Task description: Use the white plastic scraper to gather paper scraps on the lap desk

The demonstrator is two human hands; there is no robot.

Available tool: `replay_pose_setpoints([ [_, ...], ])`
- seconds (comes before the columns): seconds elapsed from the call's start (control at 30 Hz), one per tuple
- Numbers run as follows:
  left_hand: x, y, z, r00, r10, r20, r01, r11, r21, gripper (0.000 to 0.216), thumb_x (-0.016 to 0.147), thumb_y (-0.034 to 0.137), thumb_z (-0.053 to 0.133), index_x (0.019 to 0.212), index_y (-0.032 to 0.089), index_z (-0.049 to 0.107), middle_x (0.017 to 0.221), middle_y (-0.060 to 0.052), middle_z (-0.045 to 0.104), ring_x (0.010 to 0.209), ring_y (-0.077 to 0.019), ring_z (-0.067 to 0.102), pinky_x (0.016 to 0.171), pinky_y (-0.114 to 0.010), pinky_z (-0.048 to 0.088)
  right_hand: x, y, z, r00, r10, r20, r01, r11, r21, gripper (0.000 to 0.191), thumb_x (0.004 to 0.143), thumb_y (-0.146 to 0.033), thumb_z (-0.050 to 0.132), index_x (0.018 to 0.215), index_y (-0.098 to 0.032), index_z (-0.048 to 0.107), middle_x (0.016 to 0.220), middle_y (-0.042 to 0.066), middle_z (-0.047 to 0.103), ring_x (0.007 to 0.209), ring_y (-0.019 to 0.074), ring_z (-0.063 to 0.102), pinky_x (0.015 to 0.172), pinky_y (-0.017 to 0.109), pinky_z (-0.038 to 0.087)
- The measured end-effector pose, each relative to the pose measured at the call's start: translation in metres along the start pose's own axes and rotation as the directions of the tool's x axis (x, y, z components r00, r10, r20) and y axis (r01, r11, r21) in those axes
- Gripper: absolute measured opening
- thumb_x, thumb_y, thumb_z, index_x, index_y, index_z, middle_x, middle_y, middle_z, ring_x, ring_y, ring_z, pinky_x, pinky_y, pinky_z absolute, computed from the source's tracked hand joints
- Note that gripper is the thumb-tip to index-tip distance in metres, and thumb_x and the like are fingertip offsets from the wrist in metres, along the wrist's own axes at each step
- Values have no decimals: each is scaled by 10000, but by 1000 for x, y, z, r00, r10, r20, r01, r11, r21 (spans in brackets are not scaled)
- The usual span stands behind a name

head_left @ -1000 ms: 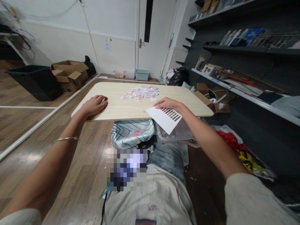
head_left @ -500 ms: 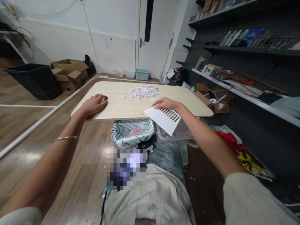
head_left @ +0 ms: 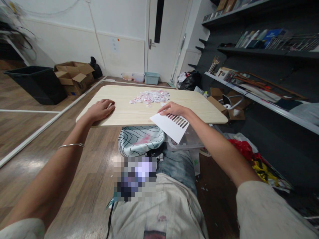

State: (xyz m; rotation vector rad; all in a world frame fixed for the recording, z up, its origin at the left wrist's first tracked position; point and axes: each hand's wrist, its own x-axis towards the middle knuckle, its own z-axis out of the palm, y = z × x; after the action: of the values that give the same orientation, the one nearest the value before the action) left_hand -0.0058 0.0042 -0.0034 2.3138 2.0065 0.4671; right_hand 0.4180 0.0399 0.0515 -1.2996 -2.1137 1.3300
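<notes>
Pale wooden table [head_left: 129, 114], white slotted card [head_left: 171, 125] overhanging edge, right hand [head_left: 174, 109] fingers pinching it

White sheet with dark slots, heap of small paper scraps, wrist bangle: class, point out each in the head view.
white sheet with dark slots [head_left: 171, 127], head view, its blank middle.
heap of small paper scraps [head_left: 151, 97], head view, the heap's centre.
wrist bangle [head_left: 71, 145], head view, the band's top.

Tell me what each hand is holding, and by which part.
The right hand holds the white sheet with dark slots by its far edge, the rest overhanging the table. The left hand holds nothing; it rests flat on the table.
</notes>
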Motion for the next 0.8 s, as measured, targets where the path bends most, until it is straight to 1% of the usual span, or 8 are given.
replay_pose_setpoints([
  [0.13,0,-1,1,1000,6,-4,-6,1000,0,686,990,593,312,1438,191,641,1501,-166,640,1411,-353,564,1212,-480,433,5,-3,4,998,-24,66,25,1000,-9,266,715,-227,890,971,-155,882,866,45,830,656,92,671,604,167,508],
  [0.23,0,0,1,1000,10,-9,-10,1000,9,696,993,583,312,1437,158,637,1503,-183,634,1412,-355,564,1210,-475,437,3,0,2,992,-43,117,43,999,9,298,691,-258,899,969,-150,881,865,52,829,667,95,678,597,163,501],
  [0.33,0,0,1,1000,11,-10,-11,1000,9,694,992,587,316,1435,160,637,1509,-185,628,1413,-353,565,1212,-469,438,-1,4,1,992,-81,100,77,996,40,299,663,-244,899,945,-148,880,835,39,822,666,91,680,592,154,494],
  [0.4,0,0,1,1000,6,-8,-6,1000,6,694,989,593,320,1434,167,638,1511,-181,627,1411,-350,566,1213,-464,438,-3,5,1,993,-93,72,90,994,56,292,674,-245,894,948,-147,878,816,30,815,643,83,667,575,150,482],
  [0.53,1,-1,1,1000,5,-5,-5,1000,5,711,985,614,304,1439,182,640,1511,-166,625,1398,-348,569,1213,-455,440,1,1,4,998,-41,44,39,998,54,257,729,-231,881,972,-146,872,809,25,811,621,81,660,559,155,483],
  [0.67,2,-4,3,1000,4,-9,-4,1000,-5,711,979,637,305,1439,216,646,1501,-143,634,1390,-342,572,1219,-446,434,6,-6,9,998,37,47,-39,998,42,219,744,-205,892,956,-158,867,825,29,818,647,82,676,606,156,516],
  [0.73,3,-5,4,1000,11,-12,-11,1000,0,706,978,620,308,1433,201,648,1489,-153,641,1386,-345,576,1215,-455,436,6,-6,9,998,38,59,-40,998,40,223,735,-208,899,951,-160,867,833,30,820,651,81,674,621,158,523],
  [0.8,3,-5,4,1000,20,-17,-20,1000,7,691,977,599,314,1421,191,652,1481,-158,648,1378,-346,582,1208,-458,442,5,-3,8,997,5,75,-7,999,32,246,727,-224,898,962,-156,868,839,32,820,647,80,663,615,163,516],
])
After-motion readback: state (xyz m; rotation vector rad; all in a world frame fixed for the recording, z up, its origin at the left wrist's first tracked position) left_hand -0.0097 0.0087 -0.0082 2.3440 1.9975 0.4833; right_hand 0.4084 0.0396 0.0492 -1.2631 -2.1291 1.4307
